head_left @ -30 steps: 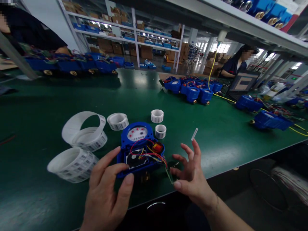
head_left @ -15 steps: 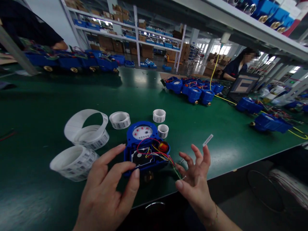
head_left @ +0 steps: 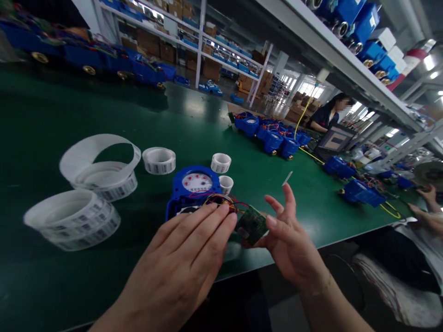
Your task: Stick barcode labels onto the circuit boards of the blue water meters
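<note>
In the head view, the right hand (head_left: 290,244) pinched the green circuit board (head_left: 252,225) beside the blue water meter (head_left: 197,181), where slack wires (head_left: 226,198) probably served best, while the left hand (head_left: 187,253) partly covered the meter, its grip impossible to tell.

Label rolls (head_left: 88,226) crowd the blue meter (head_left: 197,181); bench (head_left: 194,138) beyond lies open.

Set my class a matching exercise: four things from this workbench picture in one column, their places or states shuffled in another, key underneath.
1. circuit board
2. white label
3. left hand
4. yellow cable

A. partly covering the blue meter
B. hanging toward the green bench
C. held in the right hand
D. on an upraised fingertip

Pairs: 1-C, 2-D, 3-A, 4-B
</note>
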Motion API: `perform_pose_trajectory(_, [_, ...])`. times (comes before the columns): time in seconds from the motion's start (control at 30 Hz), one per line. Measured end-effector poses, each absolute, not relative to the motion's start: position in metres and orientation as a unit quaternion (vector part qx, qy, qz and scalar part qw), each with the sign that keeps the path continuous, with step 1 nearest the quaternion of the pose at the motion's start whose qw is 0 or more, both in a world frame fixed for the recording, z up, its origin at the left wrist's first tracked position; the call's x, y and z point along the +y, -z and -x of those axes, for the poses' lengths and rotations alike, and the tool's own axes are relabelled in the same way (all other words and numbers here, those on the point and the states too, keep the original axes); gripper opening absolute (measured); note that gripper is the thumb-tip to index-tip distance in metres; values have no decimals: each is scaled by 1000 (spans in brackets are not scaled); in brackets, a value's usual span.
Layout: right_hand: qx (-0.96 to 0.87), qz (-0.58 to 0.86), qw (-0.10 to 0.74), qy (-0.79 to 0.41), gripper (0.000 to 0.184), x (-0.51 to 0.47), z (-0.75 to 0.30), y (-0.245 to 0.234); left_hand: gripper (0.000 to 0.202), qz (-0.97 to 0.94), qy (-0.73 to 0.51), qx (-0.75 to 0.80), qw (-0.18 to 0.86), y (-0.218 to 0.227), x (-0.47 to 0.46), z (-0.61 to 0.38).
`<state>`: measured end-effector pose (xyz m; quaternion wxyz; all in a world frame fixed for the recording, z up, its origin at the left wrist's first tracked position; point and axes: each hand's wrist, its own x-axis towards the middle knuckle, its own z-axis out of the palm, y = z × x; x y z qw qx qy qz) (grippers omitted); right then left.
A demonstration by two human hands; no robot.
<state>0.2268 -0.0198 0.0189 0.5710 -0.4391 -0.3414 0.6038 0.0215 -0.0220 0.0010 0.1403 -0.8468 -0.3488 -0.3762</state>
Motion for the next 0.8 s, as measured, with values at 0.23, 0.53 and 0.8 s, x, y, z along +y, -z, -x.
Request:
perform_pose_trajectory(0.23, [-500,472,494,-531,116,8,-235,-54,35,856,371,-342,111,-39,7,-28])
perform_pose_trajectory(0.53, [-556,463,478,-497,123,40,-222,-73,23,832,401,-381,43,-57,54,-19])
perform_pose_trajectory(0.8, [-488,450,627,-407,41,25,-245,-58,34,740,346,-526,-237,-69,68,-13])
